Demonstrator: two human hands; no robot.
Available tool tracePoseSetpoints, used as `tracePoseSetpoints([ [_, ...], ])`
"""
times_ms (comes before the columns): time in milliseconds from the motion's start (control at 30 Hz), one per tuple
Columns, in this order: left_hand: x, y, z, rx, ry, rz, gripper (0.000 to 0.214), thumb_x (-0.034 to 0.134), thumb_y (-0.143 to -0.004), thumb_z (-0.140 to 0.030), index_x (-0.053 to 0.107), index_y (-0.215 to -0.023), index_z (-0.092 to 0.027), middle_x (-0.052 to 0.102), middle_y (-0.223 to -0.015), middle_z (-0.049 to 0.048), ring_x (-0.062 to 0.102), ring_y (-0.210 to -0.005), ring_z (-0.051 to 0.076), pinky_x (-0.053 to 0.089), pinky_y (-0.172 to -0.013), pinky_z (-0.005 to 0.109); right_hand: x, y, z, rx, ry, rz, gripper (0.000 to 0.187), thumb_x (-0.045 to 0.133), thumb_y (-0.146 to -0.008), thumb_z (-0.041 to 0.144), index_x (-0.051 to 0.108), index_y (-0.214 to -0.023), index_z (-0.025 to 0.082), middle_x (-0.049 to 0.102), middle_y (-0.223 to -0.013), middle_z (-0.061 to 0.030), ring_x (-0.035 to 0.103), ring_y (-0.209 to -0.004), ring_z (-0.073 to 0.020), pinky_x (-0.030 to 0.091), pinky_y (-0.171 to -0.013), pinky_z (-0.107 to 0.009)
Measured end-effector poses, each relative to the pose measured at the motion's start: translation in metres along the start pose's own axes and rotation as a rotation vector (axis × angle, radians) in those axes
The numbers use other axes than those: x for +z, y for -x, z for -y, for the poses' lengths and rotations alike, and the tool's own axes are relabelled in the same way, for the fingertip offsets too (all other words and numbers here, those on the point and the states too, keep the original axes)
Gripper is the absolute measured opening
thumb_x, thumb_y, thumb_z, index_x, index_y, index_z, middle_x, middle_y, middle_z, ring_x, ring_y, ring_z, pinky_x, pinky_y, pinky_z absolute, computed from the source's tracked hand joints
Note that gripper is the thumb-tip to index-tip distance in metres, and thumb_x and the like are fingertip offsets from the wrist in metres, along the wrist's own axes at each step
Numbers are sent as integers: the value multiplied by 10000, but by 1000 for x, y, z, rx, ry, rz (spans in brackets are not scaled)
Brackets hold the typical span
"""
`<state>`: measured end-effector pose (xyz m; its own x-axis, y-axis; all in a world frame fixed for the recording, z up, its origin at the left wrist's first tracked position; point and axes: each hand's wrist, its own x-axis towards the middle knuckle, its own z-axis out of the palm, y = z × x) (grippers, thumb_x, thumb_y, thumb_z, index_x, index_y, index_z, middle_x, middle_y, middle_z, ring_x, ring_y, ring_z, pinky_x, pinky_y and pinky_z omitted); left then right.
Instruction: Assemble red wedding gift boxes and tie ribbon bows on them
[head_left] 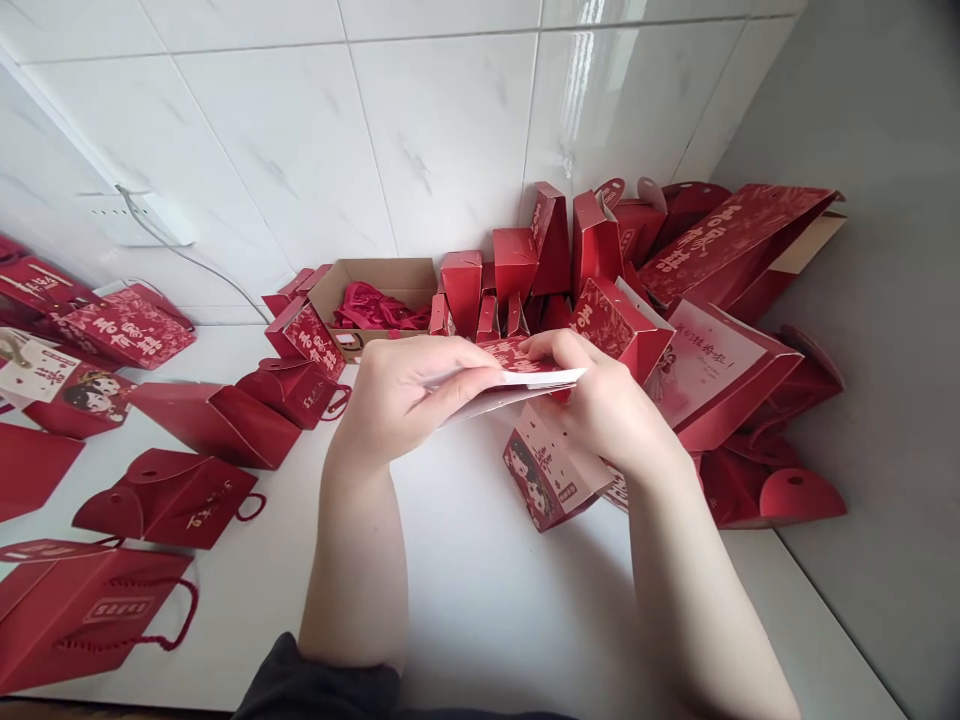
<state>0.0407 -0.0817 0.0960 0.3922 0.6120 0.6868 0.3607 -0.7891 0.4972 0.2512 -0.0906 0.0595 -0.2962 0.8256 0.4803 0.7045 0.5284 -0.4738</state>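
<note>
Between my two hands, above the white table (465, 560), is a folded red printed cardboard gift box (517, 393), seen nearly edge-on with its pale inner side toward me. My left hand (416, 385) pinches its left end, thumb underneath. At the right end my right hand (600, 395) is closed around it, its fingers partly hiding the printed red face. Just below my right hand, a pink and red gift box (551, 470) with a cartoon figure rests tilted on the table.
Red gift boxes (461, 285) crowd the back and right side, by the grey wall (862, 350). An open brown carton (326, 295) holds dark red ribbon or cord (379, 305). More red boxes with rope handles (176, 500) line the left. A cable (202, 260) runs from a wall socket (135, 220).
</note>
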Motion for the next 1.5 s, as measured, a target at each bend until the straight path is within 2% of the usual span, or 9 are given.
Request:
tracePoseSetpoints([
  [333,-7,4,0,41,32,-38,95,662,-859,-226,741,-813,-249,744,-769,-21,677,-678,121,516,-589,230,6,2,8,-36,-16,-18,197,568,-904,184,503,-1079,248,626,-1181,-42,637,-956,-185,458,-713,-255],
  [467,-7,2,-2,-54,-24,-29,132,646,-866,-270,734,-777,-228,695,-674,-30,579,-554,90,421,-494,225,2,1,7,-33,-5,40,191,588,-897,223,522,-1075,247,650,-1082,-37,642,-844,-188,444,-665,-266],
  [733,-15,-1,6,-341,-182,129,208,573,-882,-307,718,-780,-200,698,-754,-14,588,-654,111,411,-557,222,-2,1,6,37,-130,177,185,607,-894,355,482,-926,222,595,-752,27,514,-602,-133,371,-555,-243],
  [900,-18,1,20,-458,-274,326,216,567,-866,-351,726,-791,-224,689,-714,-22,547,-586,111,367,-526,235,8,-1,8,38,-20,247,197,544,-929,328,468,-783,220,535,-622,43,469,-560,-131,333,-540,-249],
  [1100,-19,4,41,-487,-373,55,228,561,-852,-355,718,-798,-200,731,-816,21,641,-732,169,446,-651,263,-5,7,10,180,109,41,130,509,-940,316,561,-1001,214,676,-990,-62,635,-801,-198,428,-653,-289],
  [1233,-13,4,60,-564,-443,-78,207,543,-859,-338,699,-832,-204,729,-820,33,631,-729,178,445,-671,275,-22,21,18,366,281,110,225,489,-929,442,523,-884,224,648,-729,-38,604,-601,-210,386,-512,-289],
  [1333,-4,2,69,-621,-471,-53,175,524,-870,-303,665,-853,-200,729,-857,52,639,-779,199,447,-690,282,-20,25,23,459,410,260,269,495,-907,488,471,-828,233,561,-553,-13,549,-477,-216,308,-437,-280],
  [1467,13,-2,65,-688,-557,98,181,457,-907,-277,619,-889,-197,704,-839,91,648,-767,247,438,-636,307,-3,15,21,362,463,367,51,444,-923,239,479,-906,207,620,-657,-65,616,-556,-238,278,-458,-286],
  [1500,18,-4,63,-695,-577,124,194,431,-920,-269,609,-911,-195,700,-842,104,653,-767,261,444,-638,318,2,10,19,355,452,370,83,408,-922,179,485,-950,194,635,-684,-80,635,-592,-244,285,-469,-290],
])
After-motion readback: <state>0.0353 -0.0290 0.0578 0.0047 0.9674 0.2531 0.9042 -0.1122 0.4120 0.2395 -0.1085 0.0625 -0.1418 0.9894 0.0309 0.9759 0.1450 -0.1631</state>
